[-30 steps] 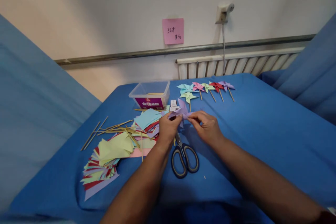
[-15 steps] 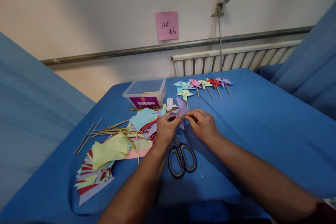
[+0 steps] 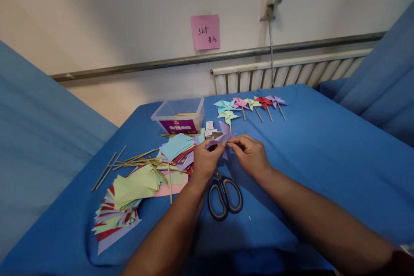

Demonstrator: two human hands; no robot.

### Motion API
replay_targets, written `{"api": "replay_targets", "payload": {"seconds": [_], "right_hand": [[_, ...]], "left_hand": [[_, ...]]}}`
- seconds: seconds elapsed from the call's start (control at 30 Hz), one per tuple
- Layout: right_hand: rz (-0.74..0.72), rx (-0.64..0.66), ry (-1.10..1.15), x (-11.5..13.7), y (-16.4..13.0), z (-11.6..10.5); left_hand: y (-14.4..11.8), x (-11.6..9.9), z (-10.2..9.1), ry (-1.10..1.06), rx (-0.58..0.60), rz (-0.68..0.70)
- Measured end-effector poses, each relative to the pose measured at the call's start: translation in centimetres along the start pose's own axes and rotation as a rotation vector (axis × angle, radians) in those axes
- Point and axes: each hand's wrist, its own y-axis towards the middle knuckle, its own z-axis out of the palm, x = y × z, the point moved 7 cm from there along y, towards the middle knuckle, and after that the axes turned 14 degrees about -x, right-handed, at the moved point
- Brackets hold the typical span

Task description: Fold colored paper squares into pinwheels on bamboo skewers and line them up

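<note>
**Purple paper pinwheel pinched between both hands, just above scissors**

Both hands close together, fingertips meeting on purple pinwheel [image 3: 222, 137]. Left hand [image 3: 204, 161] closed on its left side, thumb and fingers pinching the folds; right hand [image 3: 250, 155] pinching at centre/right edge. Held just off the blue cloth [image 3: 323, 159], directly beyond the scissors [image 3: 224, 193], which lie flat w/ handles toward the person.

Handling, as a judgement: v. light, thin paper, soft and easily creased; blades spring open if let go. Best grip prob. at the centre where the tips overlap, light pinch only, not on blade edges. Stick not clearly visible under the fingers; can't tell if fitted.

Left of scissors: fanned stack of coloured paper squares [image 3: 129, 194], loose wooden sticks [image 3: 136, 159]. Beyond scissors: clear plastic box [image 3: 179, 116], row of finished pinwheels [image 3: 249, 105]. Pink note [image 3: 205, 31] on wall far behind.
</note>
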Motion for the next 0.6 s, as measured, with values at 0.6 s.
{"api": "replay_targets", "payload": {"seconds": [0.6], "right_hand": [[0.066,-0.022,0.054,-0.3,0.0,-0.1]], "left_hand": [[-0.6,-1.0,-0.2,0.064,-0.010,0.158]]}}
